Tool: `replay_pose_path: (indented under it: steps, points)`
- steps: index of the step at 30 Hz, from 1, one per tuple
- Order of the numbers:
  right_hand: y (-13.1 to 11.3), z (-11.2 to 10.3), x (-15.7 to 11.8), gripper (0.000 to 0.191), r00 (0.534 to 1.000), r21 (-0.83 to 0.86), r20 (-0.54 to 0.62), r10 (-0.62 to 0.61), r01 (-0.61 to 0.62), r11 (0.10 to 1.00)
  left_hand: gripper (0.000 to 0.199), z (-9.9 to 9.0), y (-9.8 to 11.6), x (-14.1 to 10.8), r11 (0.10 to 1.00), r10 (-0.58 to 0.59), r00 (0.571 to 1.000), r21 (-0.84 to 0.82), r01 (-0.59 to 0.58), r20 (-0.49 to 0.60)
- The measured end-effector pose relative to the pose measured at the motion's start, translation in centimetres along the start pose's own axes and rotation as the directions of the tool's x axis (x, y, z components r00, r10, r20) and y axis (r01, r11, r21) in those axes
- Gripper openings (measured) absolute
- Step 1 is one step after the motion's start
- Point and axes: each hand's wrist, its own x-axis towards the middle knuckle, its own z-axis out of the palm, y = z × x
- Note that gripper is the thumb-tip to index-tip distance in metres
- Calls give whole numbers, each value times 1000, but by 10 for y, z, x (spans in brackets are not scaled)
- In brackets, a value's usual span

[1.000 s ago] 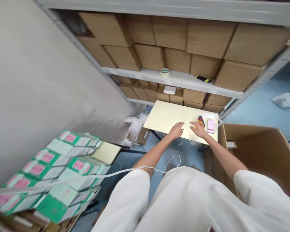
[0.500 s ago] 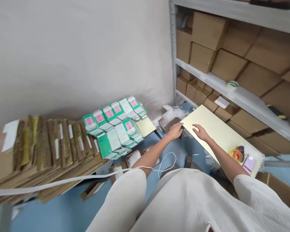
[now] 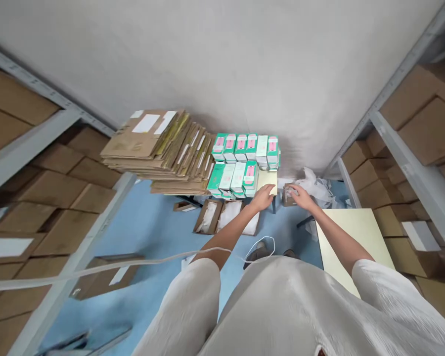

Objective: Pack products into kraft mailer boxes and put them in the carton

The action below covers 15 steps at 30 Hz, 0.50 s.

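Note:
My left hand point(image 3: 263, 198) is held out in front of me with nothing in it, its fingers apart. It is nearest to the green and white boxes point(image 3: 250, 177), which stand in two rows on a pale table point(image 3: 269, 179) against the wall. To its right, my right hand point(image 3: 301, 197) hangs in the air, empty, thumb and fingers spread. Behind it lie a small open carton point(image 3: 288, 196) and crumpled white plastic point(image 3: 313, 187) on the floor.
Flattened cardboard point(image 3: 133, 141) is stacked left of the boxes. Shelves of cartons flank both sides point(image 3: 59, 190). A second pale table point(image 3: 356, 222) stands at right. Open cartons point(image 3: 207, 216) lie on the blue floor. A white cord point(image 3: 144, 262) crosses the view at lower left.
The view has turned left, so the boxes now show near the middle and the left shelf has come into sight. My hands have moved from the right-hand table toward the boxes, both still empty.

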Motion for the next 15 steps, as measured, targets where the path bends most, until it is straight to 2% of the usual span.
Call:
replay_pose_path:
  steps: [6, 11, 15]
  points:
    - [-31, 49, 53, 44, 993, 2, 116, -38, 38, 999, 56, -30, -49, -13, 994, -113, 990, -15, 112, -88]
    - [-48, 86, 88, 43, 993, -12, 112, -41, 43, 999, 56, -54, -94, -11, 990, -136, 986, -39, 133, -91]
    - [-60, 118, 115, 42, 993, -65, 116, 33, -25, 998, 59, -65, -133, -3, 990, -138, 985, -45, 134, -107]
